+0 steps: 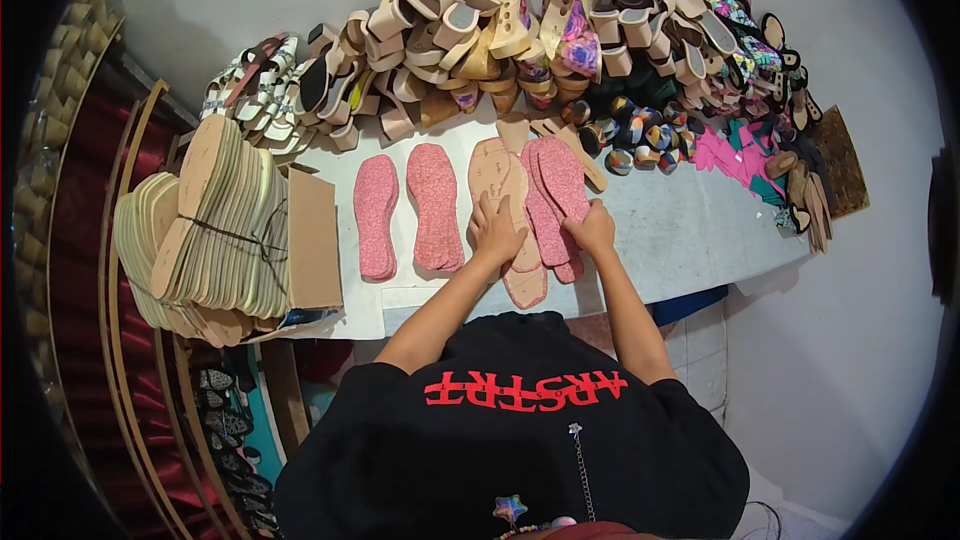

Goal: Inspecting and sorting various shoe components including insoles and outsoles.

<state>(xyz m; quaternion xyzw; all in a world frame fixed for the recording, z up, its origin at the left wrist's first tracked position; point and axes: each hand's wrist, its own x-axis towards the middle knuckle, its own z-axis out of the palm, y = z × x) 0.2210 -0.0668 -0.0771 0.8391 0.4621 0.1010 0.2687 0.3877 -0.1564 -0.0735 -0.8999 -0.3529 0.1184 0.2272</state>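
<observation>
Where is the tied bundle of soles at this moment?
In the head view, the tied bundle of soles is at the left end of the table, directly left of the brown cardboard panel.

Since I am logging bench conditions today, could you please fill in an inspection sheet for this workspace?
Surface: pale table, partly bare to the right of the hands.
Job's things: pink insoles and tan insoles, some overlapping.
Clutter: heeled sandals heaped at the back; tied insole bundle and cardboard at left; pink cloth at right.
Hands: left hand on the tan insoles, fingers spread; right hand holding the rightmost pink insoles' edge.
Cables: thin dark loop at lower right, possibly a cable.
Surroundings: grey wall right, dark red cloth left.
</observation>
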